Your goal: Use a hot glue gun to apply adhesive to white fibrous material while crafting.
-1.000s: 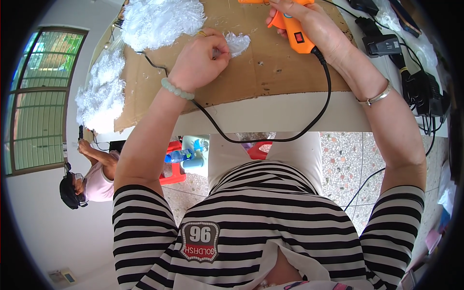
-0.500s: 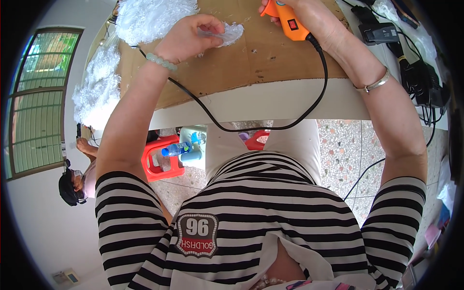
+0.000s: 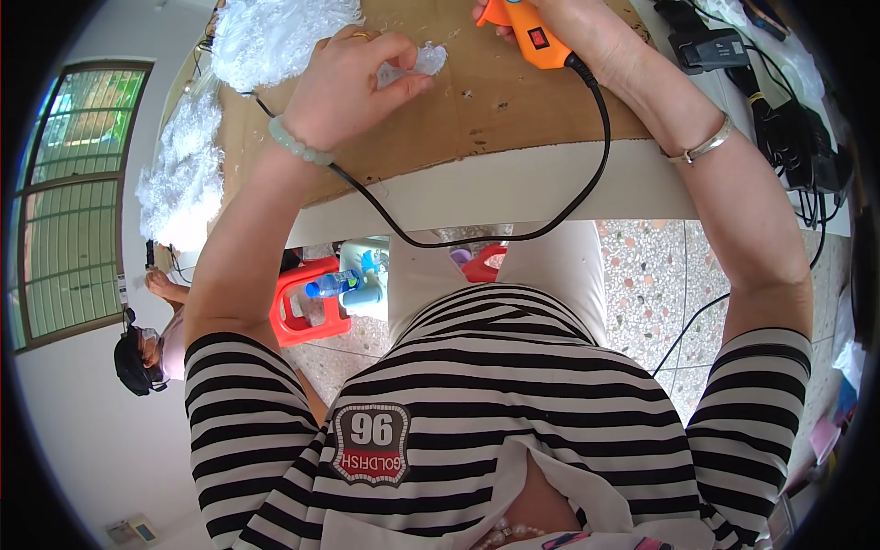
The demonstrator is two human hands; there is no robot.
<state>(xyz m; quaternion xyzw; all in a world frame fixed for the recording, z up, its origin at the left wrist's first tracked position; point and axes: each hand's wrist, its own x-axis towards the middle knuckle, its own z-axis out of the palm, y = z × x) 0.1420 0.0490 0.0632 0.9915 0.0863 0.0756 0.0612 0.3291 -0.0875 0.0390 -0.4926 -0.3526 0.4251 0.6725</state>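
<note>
My left hand (image 3: pixel 353 87), with a pale green bead bracelet at the wrist, is over the brown cardboard (image 3: pixel 449 119). Its thumb and index finger curl around a small, crinkled clear plastic piece (image 3: pixel 431 60), partly hidden behind the fingers. At the top edge, my right hand (image 3: pixel 573 23) grips an orange corded tool (image 3: pixel 541 46), apparently a hot glue gun, with a red switch and a trigger-like part. The tool's front end lies beyond the picture. Its black cord (image 3: pixel 605 137) loops over the table's front edge and back past my left wrist.
Heaps of clear, shiny plastic pieces (image 3: pixel 275 41) lie at the far left. Black adapters and cables (image 3: pixel 706 50) crowd the table's right side. Below the table are a red stool (image 3: pixel 312 325) and a blue-capped bottle (image 3: pixel 335 284). Another person (image 3: pixel 147 344) sits at left.
My left hand has turned slightly and come a little nearer, its thumb now reaching in front of the plastic piece. My right hand keeps its grip. The whole view has shifted slightly.
</note>
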